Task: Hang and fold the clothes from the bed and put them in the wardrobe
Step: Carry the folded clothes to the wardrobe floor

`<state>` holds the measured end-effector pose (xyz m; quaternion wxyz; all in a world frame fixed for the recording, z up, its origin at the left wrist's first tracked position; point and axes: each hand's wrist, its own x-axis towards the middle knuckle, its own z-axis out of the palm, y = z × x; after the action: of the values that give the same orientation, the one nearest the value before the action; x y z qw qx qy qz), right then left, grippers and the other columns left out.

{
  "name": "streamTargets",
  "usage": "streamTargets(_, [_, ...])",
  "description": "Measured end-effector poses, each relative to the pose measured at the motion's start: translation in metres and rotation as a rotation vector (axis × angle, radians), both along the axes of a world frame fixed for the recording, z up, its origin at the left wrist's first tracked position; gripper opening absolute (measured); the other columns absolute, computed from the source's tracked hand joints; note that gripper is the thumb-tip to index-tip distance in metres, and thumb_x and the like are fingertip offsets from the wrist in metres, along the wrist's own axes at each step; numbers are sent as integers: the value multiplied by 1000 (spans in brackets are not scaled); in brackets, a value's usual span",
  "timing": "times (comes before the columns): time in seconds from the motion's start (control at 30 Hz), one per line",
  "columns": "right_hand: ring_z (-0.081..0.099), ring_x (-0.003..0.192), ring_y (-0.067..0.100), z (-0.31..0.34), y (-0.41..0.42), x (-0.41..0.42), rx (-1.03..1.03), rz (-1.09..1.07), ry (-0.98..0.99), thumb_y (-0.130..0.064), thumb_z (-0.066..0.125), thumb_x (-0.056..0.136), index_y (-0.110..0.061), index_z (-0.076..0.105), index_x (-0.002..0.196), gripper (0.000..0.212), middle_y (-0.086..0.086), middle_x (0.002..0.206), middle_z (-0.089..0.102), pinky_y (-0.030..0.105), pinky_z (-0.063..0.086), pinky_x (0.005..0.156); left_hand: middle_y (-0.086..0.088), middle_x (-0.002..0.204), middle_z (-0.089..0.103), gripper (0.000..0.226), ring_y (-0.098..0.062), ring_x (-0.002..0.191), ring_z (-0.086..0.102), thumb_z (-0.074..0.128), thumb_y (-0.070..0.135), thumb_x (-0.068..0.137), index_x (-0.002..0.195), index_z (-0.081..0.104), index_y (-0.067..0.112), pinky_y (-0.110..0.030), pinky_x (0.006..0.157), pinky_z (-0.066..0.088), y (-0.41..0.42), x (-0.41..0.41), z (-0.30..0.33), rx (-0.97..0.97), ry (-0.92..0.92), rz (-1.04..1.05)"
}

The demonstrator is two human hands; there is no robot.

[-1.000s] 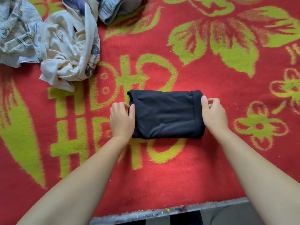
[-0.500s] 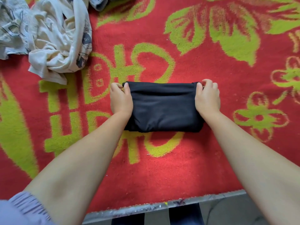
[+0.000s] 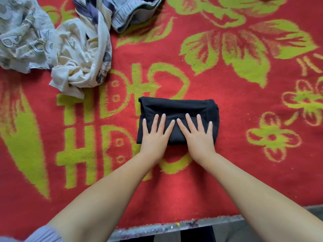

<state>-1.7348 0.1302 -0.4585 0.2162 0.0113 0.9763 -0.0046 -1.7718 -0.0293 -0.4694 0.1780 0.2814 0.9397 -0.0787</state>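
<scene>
A folded black garment (image 3: 178, 110) lay on the red bedspread (image 3: 227, 163), both hands flat on its near half, the left hand (image 3: 154, 135) and right hand (image 3: 197, 135) side by side with fingers straight and spread. Soft, light and apt to spring open, it looked best lifted from beneath at both short ends. Half a second earlier the hands had gripped those ends; unfolded clothes (image 3: 70, 55) lay beyond it to the left.

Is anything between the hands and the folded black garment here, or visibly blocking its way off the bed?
Nothing is between them: the left hand and right hand press flat on the folded black garment. The crumpled cream garment lies apart, up-left. The wardrobe is out of view, so that path cannot be judged.
</scene>
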Motion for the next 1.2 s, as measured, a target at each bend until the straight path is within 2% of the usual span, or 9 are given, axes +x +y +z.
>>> streamTargets(0.1, [5,147,35,32,5,-19,-76,-25,-95,-7,43,96,-37,3,153,75,-4,162,5,58,16,114,-3,161,-4,77,-31,148,-2,40,8,96,152,-10,27,-57,115,-5,2,-19,30,-28,-82,-23])
streamTargets(0.17, [9,147,35,65,6,-32,-107,-13,-104,-6,43,97,-37,7,153,73,-5,161,10,57,19,114,0,161,-2,76,-32,147,-1,41,7,97,152,-7,28,-55,115,-4,-1,-31,63,8,-86,-9])
streamTargets(0.37, [6,147,36,185,-22,-51,-95,171,-55,2,44,94,-35,3,153,80,-2,161,10,58,16,114,3,161,0,76,-30,147,3,40,5,97,152,-6,31,-57,115,7,-35,-28,177,32,-9,153])
streamTargets(0.47, [6,147,35,237,-48,-52,-88,310,-5,0,44,95,-35,0,153,81,-3,161,9,59,15,114,2,161,3,77,-28,147,5,41,4,96,152,-6,30,-53,114,20,-64,-6,227,65,69,273])
streamTargets(0.57, [8,146,35,279,-85,-43,-67,497,26,-2,47,94,-35,-1,153,83,-3,160,10,60,15,113,2,161,4,75,-27,147,6,39,4,97,152,-5,29,-51,112,26,-99,33,267,77,121,429])
streamTargets(0.83, [10,146,34,356,-235,60,-93,1081,103,-4,43,95,-35,0,153,78,-1,158,14,61,15,113,1,161,6,74,-28,147,10,37,1,96,153,-2,29,-46,107,33,-206,219,340,56,209,975])
streamTargets(0.97, [12,145,35,379,-308,159,-91,1308,90,-3,39,95,-35,5,153,75,0,157,16,61,13,113,1,161,5,79,-28,147,9,38,-3,92,153,-3,27,-49,108,33,-248,343,361,43,215,1188])
streamTargets(1.1, [13,145,34,385,-363,274,-61,1521,93,-3,44,93,-35,4,153,79,0,157,16,60,15,113,-2,161,7,75,-31,146,11,36,-3,93,153,-1,24,-49,108,33,-271,476,367,12,222,1358])
streamTargets(1.2, [12,145,33,382,-401,373,-20,1692,81,-2,48,92,-34,2,153,82,1,158,15,59,14,114,-5,160,8,76,-32,145,13,37,-3,93,153,-2,22,-50,103,38,-281,584,366,-43,191,1464])
